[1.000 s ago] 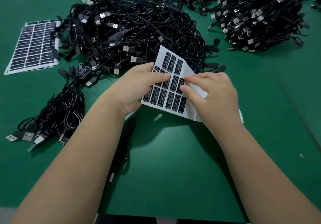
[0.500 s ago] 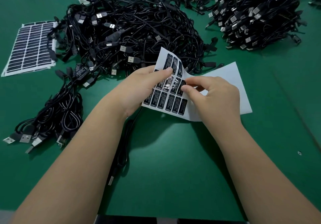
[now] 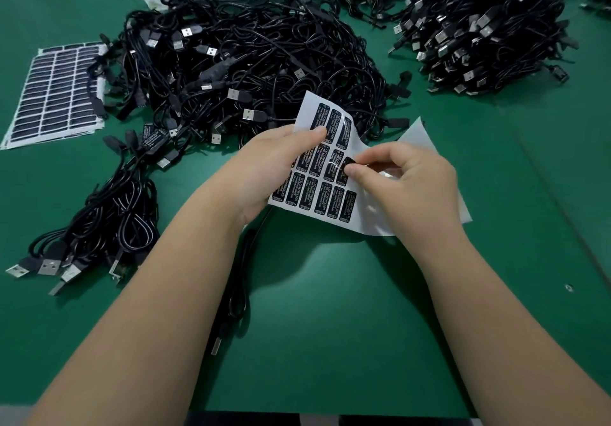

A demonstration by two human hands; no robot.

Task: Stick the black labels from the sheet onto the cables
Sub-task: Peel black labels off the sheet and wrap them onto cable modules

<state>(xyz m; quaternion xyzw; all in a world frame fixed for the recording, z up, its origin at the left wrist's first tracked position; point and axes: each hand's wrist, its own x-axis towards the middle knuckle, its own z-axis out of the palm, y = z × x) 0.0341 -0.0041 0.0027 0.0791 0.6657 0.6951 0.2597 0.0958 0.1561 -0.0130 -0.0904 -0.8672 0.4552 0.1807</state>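
Head view, mid-frame: left hand [image 3: 264, 164] clasps curled white backing sheet [image 3: 330, 174]; right hand [image 3: 410, 187] pinches one glossy black label [image 3: 347, 162]. Best peeled slowly, corner first, unfolded. Tangled black USB cables [image 3: 251, 62] upper centre on green worktop [image 3: 330, 326].

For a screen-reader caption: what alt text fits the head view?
Over a green table, the left hand holds a curled label sheet while the right hand pinches one black label. Piles of black USB cables lie behind.
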